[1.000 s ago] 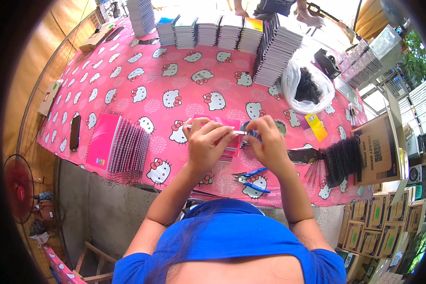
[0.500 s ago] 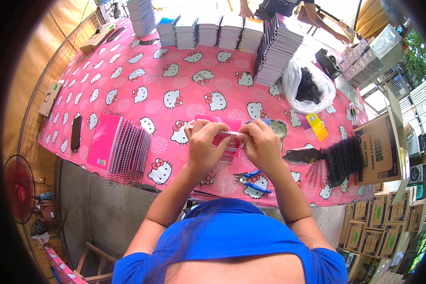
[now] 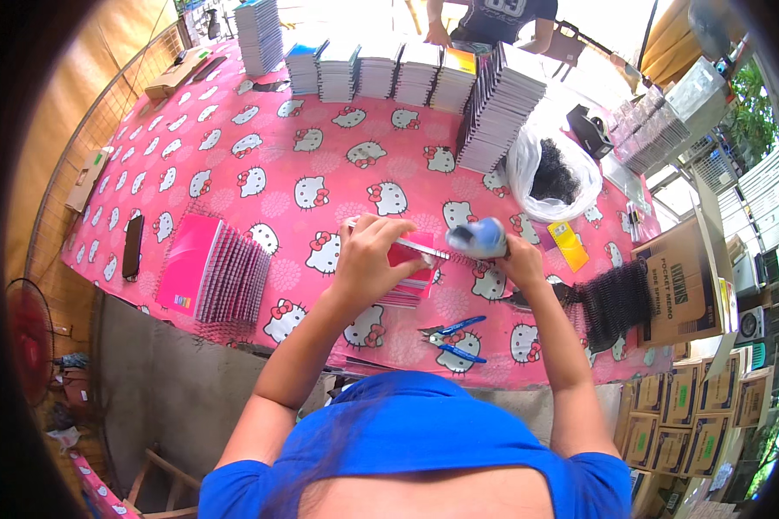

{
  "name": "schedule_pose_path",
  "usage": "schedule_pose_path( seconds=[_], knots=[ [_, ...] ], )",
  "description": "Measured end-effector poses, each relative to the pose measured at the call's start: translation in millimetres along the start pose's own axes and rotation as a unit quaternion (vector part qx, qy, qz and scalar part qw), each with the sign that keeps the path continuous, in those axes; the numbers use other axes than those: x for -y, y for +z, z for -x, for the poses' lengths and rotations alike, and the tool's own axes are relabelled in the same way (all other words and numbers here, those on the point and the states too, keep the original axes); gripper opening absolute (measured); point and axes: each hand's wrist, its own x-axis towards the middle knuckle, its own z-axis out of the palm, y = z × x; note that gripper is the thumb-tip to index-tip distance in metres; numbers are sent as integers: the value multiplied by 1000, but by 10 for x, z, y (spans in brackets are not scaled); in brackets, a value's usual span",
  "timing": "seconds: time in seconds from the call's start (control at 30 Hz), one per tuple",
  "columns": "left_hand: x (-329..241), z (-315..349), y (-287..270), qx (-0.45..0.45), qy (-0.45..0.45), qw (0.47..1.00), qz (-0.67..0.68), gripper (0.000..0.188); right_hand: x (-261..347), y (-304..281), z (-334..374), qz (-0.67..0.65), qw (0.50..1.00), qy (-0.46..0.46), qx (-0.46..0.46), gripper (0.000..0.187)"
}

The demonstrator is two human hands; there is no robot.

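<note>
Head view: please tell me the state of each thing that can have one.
Pink notebook: held in left hand, off the table.
Blue tool: gripped by right hand, at the spiral edge.
Blue pliers: lying flat, untouched.
White plastic bag: open.
Black phone: lying flat.

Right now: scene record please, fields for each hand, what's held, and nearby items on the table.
left hand: grips a pink spiral notebook by its top edge, above the table
right hand: closed on a blue-grey tool at the notebook's wire binding
table: pink cloth with a cartoon cat print
near hands: blue-handled pliers lying flat on the cloth
left side: fanned pink notebooks; dark phone
right side: black coils; white bag of black coils
far edge: notebook stacks; another person behind
</note>
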Motion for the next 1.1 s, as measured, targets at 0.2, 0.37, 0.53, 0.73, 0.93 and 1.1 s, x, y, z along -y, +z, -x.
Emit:
schedule_pose_path(
  seconds=[0.2,0.37,0.53,0.73,0.93,1.1],
  knots=[
    [111,77,-27,21,-18,1000,-9,29,691,-497,-188,-540,841,4,-4,43],
    [112,1,9,43,-22,999,18,29,833,-652,-393,-301,951,-63,17,27],
    [84,-77,-29,52,-51,996,42,41,1069,-664,-454,-182,980,-72,18,23],
    [89,-76,-91,64,-59,995,50,41,1190,-639,-449,-314,943,-86,68,31],
    [276,43,-128,-27,-126,986,107,38,1221,-598,-629,-214,970,-97,59,36],
    [293,239,-92,-73,-263,916,294,45,1357,-525,-701,-401,900,-127,119,44]
  ],
)
